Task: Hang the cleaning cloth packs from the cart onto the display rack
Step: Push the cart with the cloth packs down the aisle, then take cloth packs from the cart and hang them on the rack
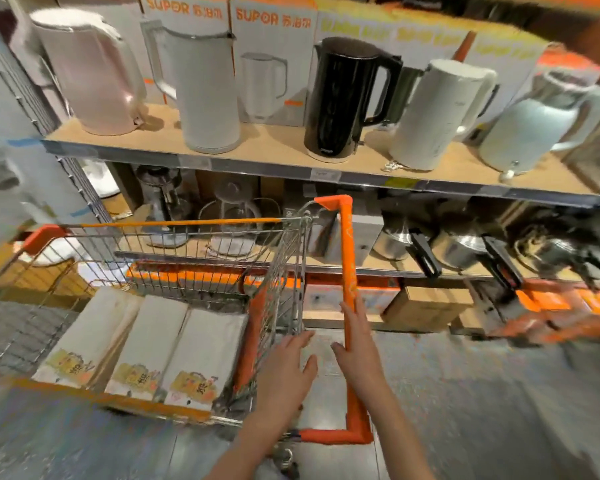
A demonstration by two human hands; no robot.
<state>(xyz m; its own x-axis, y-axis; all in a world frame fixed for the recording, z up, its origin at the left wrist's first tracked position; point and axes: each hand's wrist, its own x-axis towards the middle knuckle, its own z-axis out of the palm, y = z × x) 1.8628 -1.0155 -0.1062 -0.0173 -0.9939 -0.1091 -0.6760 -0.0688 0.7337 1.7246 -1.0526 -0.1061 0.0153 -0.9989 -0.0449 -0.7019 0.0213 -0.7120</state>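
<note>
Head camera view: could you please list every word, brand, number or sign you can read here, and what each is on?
"SUPOR": orange print on the white box behind the tall white kettle.
"SUPOR": same print on the next box, which pictures a kettle.
Yellow boxes further right: lettering too blurred.
Cleaning cloth packs in the cart: label characters unreadable.
Shelf-edge price tags: too small.

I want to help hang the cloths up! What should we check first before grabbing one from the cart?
1. Packs in the cart: ok. Three cleaning cloth packs lie side by side in the cart.
2. Left hand free: ok. Its fingers are straight and hold nothing.
3. Right hand free: cannot tell. It is at the orange cart handle, and blur hides its grip.
4. Display rack in sight: not ok. Only shelves of kettles show ahead; no hanging rack is visible.
5. Clear view: not ok. The picture is blurred.
</note>
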